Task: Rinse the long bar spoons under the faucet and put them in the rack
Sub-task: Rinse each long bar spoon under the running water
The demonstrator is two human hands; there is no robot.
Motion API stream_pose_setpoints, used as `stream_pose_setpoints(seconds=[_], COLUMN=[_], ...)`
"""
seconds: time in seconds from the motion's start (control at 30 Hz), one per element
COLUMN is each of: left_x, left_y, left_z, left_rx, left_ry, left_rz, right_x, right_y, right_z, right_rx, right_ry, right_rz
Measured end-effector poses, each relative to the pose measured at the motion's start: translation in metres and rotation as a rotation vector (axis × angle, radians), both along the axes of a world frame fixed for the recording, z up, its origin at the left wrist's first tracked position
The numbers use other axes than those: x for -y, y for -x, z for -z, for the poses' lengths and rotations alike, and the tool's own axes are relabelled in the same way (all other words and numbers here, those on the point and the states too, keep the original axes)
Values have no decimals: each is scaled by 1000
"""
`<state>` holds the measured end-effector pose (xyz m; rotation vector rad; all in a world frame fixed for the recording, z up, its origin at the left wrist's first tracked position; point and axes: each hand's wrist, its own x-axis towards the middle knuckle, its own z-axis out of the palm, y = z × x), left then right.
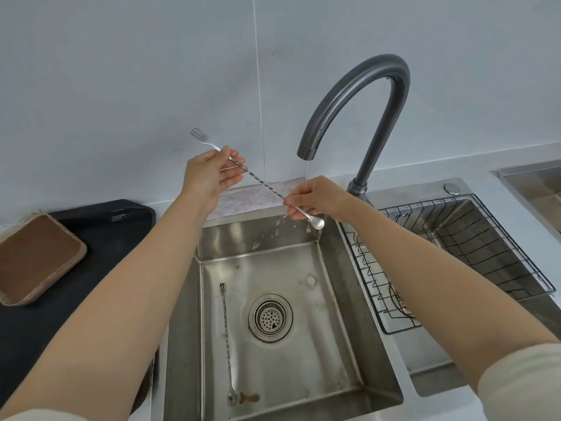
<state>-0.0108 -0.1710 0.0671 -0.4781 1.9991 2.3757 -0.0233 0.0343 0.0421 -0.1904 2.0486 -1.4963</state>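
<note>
In the middle of the frame, a long spoon [267, 185] was slanted under the faucet [358, 117]. The left hand [209, 174] pinched it near its fork end. The right hand [315, 197] pinched it near the bowl, under a thin stream of water [306, 171]. Another spoon [226, 338] lay in the sink [303, 375], lower middle. The rack [473, 238] sat at the right.

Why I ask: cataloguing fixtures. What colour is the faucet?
The faucet is dark grey, clearest in the head view.

Arms outstretched; left hand [209, 174], right hand [318, 199] in pinch on spoon [264, 184].
</note>
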Motion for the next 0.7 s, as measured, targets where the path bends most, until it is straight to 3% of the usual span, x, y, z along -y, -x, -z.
stream_pose_setpoints(seconds=[0.13,0.4,0.7], left_x=[9,-20,-15], left_y=[-1,-12,-8], left_z=[3,18,15], left_rx=[4,46,29], left_ry=[-52,-28,-33], left_rz=[-52,94,20], right_x=[-3,-3,-16], right_y=[3,7,5], right_z=[-1,-2,5], right_rx=[-22,-6,111], right_ry=[-37,5,116], right_rz=[-34,1,70])
